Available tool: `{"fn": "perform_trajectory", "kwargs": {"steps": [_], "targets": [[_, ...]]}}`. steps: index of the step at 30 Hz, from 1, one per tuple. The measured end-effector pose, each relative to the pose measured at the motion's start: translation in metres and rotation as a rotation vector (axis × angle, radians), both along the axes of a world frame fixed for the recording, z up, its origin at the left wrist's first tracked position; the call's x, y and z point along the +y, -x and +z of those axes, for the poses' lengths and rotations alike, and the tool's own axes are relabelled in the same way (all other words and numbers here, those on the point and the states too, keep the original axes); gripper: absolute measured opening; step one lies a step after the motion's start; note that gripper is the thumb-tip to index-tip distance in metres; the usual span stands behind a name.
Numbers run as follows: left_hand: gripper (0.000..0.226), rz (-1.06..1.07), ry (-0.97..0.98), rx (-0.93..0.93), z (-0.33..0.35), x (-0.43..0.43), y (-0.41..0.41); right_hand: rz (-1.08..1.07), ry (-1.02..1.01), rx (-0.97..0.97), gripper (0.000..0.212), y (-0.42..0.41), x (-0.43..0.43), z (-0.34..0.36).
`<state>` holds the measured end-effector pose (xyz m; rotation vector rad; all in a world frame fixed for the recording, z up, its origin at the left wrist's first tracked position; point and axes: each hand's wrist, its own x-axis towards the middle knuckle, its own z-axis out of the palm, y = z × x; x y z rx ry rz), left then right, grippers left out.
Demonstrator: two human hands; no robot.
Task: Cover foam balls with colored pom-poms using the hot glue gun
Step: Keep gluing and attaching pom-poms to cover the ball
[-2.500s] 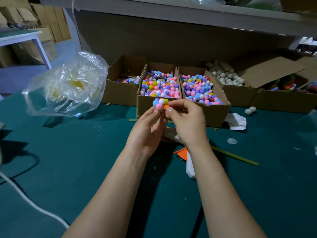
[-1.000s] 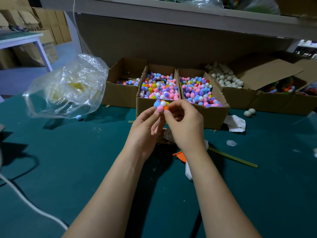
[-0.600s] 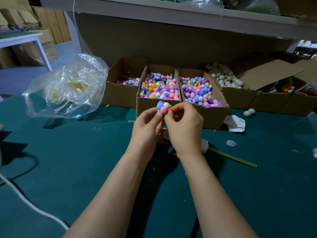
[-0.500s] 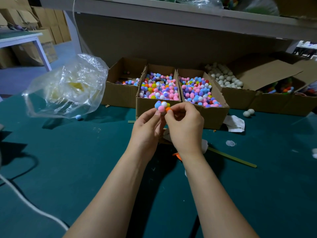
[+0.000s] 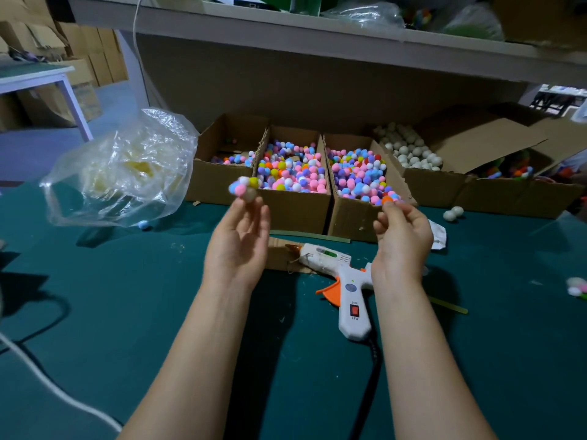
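My left hand point(image 5: 236, 242) pinches a foam ball point(image 5: 244, 188) at its fingertips; the ball is partly covered with blue, pink, white and yellow pom-poms. My right hand point(image 5: 401, 239) has drawn off to the right and pinches an orange pom-pom point(image 5: 387, 200) at the edge of a box. A white hot glue gun point(image 5: 341, 276) with an orange trigger lies on the green table between my wrists, nozzle on a cardboard scrap point(image 5: 281, 257). Two open boxes of mixed pom-poms point(image 5: 290, 173) point(image 5: 360, 177) stand behind. Farther right, a box point(image 5: 409, 152) holds bare white foam balls.
A crumpled clear plastic bag point(image 5: 122, 173) stands at the left with a loose blue pom-pom point(image 5: 143, 224) beside it. A nearly empty box point(image 5: 227, 154) is at back left. Two loose foam balls point(image 5: 453, 213) lie at right. A white cable point(image 5: 47, 382) crosses the lower left.
My hands have separated: the left moved left with the ball, the right moved right holding the orange pom-pom. The glue gun, hidden behind my hands before, is now in plain view.
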<state>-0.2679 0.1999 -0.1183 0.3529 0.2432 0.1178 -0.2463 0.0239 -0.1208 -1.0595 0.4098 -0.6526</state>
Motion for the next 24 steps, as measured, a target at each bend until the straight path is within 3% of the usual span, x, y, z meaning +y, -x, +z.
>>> {"fn": "perform_trajectory", "kwargs": {"steps": [3,6,9,13,17,20,22,24], "targets": [[0.016,0.164,0.052,-0.015,0.02,0.025,0.003,-0.072,-0.016,-0.001,0.011,-0.005,-0.009,0.006],[0.017,0.272,-0.041,-0.079,0.048,0.048,0.006,-0.161,-0.045,-0.009,0.011,-0.015,-0.021,0.023],[0.014,0.327,-0.124,-0.158,0.081,0.057,-0.001,-0.17,0.066,-0.016,0.01,-0.031,-0.016,0.041],[0.006,0.44,-0.16,-0.258,0.125,0.056,-0.021,0.065,0.361,0.01,0.012,-0.061,0.013,0.056],[0.011,0.44,-0.237,-0.385,0.156,0.047,-0.049,0.379,0.866,0.138,0.01,-0.097,0.043,0.059],[0.013,0.394,-0.264,-0.361,0.16,0.029,-0.072,0.533,1.166,0.282,0.015,-0.117,0.057,0.057],[0.016,0.325,-0.243,-0.31,0.152,0.018,-0.088,0.529,1.253,0.307,0.018,-0.124,0.057,0.061],[0.02,0.244,-0.256,-0.255,0.14,0.013,-0.103,0.769,1.249,0.291,0.016,-0.128,0.053,0.068]]}}
